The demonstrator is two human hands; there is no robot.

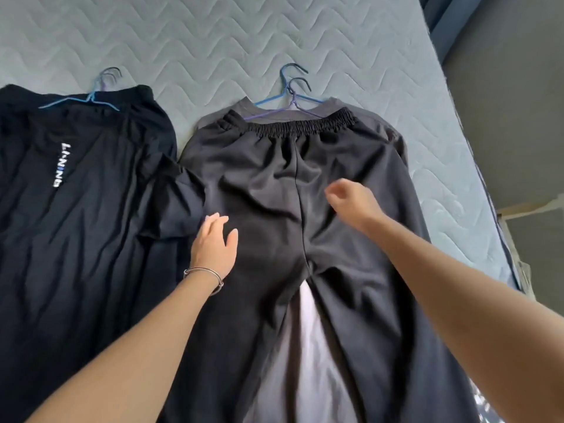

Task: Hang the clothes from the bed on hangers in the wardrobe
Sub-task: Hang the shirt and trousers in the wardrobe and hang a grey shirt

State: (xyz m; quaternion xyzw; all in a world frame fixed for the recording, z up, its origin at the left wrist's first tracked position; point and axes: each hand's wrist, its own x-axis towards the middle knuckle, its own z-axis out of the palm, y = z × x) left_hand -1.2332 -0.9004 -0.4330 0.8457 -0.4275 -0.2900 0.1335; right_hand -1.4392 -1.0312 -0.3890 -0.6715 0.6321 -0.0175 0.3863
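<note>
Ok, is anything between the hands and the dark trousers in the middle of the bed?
Nothing visible. The trousers lie on top of their pile; the left hand rests on them and the right hand is just over them, holding nothing. The wardrobe is out of view.

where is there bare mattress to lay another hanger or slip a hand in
Bare mattress runs wide beyond both sets of hangers, and as a strip between the trousers and its right edge. A narrow wedge parts the black top from the trousers; lower down they overlap, crowded.
</note>
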